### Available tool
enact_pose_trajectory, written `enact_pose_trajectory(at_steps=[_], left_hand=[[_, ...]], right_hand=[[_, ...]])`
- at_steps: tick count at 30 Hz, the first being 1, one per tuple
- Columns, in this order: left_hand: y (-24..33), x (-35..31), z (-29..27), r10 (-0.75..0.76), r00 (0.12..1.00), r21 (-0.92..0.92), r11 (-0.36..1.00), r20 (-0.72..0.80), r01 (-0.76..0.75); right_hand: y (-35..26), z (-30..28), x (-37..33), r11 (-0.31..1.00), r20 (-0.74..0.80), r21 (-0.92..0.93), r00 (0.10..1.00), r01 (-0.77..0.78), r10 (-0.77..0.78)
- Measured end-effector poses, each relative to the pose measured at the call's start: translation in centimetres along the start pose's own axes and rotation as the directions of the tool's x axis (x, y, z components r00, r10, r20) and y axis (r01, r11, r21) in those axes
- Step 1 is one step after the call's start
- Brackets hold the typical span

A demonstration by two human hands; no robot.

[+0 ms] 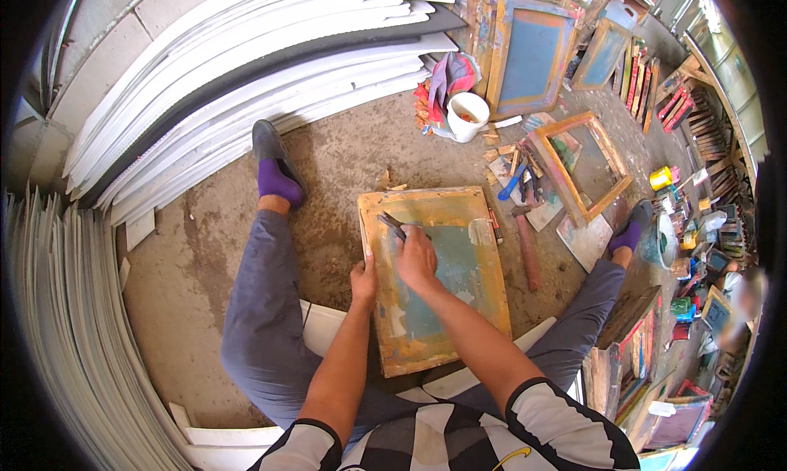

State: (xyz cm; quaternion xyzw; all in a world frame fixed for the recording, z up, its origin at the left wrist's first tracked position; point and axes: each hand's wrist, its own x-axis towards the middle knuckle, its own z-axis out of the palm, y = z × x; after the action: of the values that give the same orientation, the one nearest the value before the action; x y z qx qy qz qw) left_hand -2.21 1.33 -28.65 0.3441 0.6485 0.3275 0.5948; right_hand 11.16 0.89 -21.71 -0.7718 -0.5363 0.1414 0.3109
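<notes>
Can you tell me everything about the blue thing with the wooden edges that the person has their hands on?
It's a rectangular framed screen, lying between the person's legs, longer than it is wide. Its border looks like worn wood, smeared yellow-brown. The middle is a dull blue-grey sheet with pale, patchy spots. The left hand grips its left edge. The right hand holds a dark pliers-like tool at its upper left part; I can't tell whether the tip touches it.

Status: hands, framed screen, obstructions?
Framed screen between legs. Left hand at its left edge; right hand gripping pliers at upper left. Hammer to its right, seemingly not blocking.
</notes>
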Motion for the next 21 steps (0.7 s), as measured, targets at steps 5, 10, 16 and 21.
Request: enact_pose_trajectory(at_steps=[5, 10, 16, 21], left_hand=[[1.1, -0.7, 0.1, -0.040, 0.999, 0.017, 0.999, -0.009, 0.040], [0.9, -0.5, 0.1, -0.052, 0.999, -0.110, 0.993, 0.006, 0.053], [0.1, -0.2, -0.2, -0.011, 0.999, -0.012, 1.000, 0.037, 0.011], [-0.4, -0.2, 0.6, 0.088, 0.989, 0.007, 0.996, -0.115, -0.088]], right_hand=[[-2.0, 3.3, 0.4, 0.986, 0.039, -0.116, 0.992, -0.118, 0.123], [-3.6, 4.9, 0.6, 0.985, 0.004, -0.093, 0.989, -0.146, 0.147], [-3.9, 3.7, 1.7, 0.941, 0.101, -0.337, 0.995, 0.014, 0.021], [-2.5, 3.3, 1.3, 0.893, 0.129, -0.450, 0.991, 0.023, 0.039]])
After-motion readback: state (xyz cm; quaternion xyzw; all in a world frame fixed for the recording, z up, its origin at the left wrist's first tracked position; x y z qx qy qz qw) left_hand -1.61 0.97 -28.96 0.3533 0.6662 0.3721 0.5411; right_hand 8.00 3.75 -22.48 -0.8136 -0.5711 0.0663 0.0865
